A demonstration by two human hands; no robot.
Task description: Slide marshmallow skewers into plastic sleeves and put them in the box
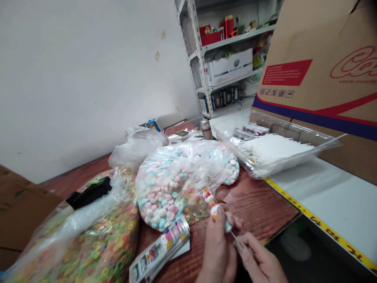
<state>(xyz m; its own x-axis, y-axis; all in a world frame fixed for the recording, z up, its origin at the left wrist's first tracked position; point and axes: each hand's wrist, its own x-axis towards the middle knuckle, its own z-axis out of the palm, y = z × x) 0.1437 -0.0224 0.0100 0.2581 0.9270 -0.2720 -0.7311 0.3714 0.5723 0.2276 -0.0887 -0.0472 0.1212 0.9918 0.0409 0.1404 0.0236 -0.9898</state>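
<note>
The left hand (219, 251) is closed narrow around a slim striped candy stick (212, 208), pink and yellow at the top and white and teal lower down; the view does not settle whether it is solid or a filled tube. The stick tilts up just beside the marshmallow bag (176, 184), near that bag's lower right edge. The right hand (260, 257) is pinched narrow on a thin metal rod (235, 237), whose tip seems to meet the stick's lower end close to the left fingers. Both hands are working over the wooden table (259, 204), with the cereal bag (85, 232) left of the marshmallow bag, the packets (160, 249) just below it, and the plastic tray (273, 151) beyond it to the right. The likeliest trouble lies at the rod's tip: pressed hard at this slant, it could skid off the stick and jab the left fingers. A slip could also pierce the thin marshmallow bag and spill its contents across the table. If the left hand's hold loosens, the stick could drop among the packets, and the striped coating could crack or smear if squeezed too tightly.
</note>
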